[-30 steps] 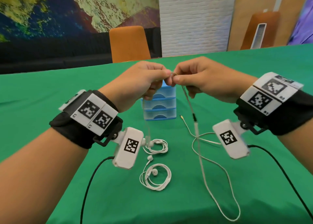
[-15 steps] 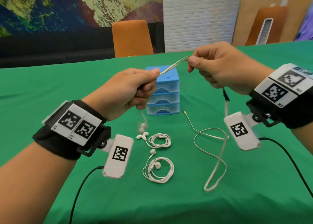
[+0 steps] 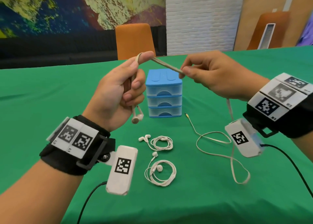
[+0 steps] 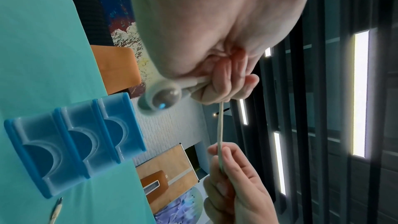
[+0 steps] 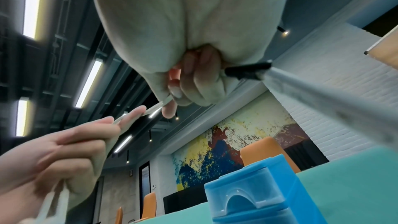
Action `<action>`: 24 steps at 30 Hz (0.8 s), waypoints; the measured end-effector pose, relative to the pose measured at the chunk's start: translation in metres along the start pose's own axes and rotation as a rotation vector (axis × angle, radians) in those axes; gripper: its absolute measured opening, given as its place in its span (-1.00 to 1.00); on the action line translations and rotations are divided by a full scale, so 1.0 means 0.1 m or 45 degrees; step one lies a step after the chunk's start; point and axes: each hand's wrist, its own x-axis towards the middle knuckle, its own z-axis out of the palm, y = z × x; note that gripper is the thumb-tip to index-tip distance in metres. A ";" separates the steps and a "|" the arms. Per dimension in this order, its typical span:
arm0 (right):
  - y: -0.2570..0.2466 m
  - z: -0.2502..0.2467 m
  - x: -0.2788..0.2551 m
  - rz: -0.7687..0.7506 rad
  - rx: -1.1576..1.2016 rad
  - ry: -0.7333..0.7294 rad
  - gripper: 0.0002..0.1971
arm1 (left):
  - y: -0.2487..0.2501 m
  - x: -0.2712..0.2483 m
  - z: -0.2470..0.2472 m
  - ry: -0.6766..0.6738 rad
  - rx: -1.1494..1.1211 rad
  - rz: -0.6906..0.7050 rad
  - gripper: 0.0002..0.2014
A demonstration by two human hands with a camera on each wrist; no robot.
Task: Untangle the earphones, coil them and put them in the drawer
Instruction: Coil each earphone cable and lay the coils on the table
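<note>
Earphones stretch taut (earbuds dangling) between both pinching hands, left and right.

Matt green cloth on the table; glossy blue-and-clear plastic drawer unit.

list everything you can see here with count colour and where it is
held earphones: 1 set, off-white; cable looped over the left forefinger and stretched to the right hand, buds hanging below the left hand, tail and plug on the table at the right
coiled earphones: 2 sets, white; on the table in front of the drawers, one nearer than the other
drawer unit: 1, blue with three clear drawers, all shut; table centre
table: 1, green cloth
chairs: 2, orange; behind the table
left hand: grips the cable
right hand: pinches the cable
</note>
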 end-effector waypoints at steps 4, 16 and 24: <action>-0.05 0.14 -0.01 0.000 -0.140 -0.085 -0.77 | 0.05 0.07 0.07 0.068 -0.039 0.046 -0.58; -0.42 0.43 -0.06 -0.293 -0.259 -0.202 -0.74 | -0.06 0.21 0.20 0.413 -0.015 0.157 -0.61; -0.41 0.29 0.00 -0.336 -0.338 -0.159 -0.71 | -0.09 0.12 0.22 0.135 0.919 0.104 -0.77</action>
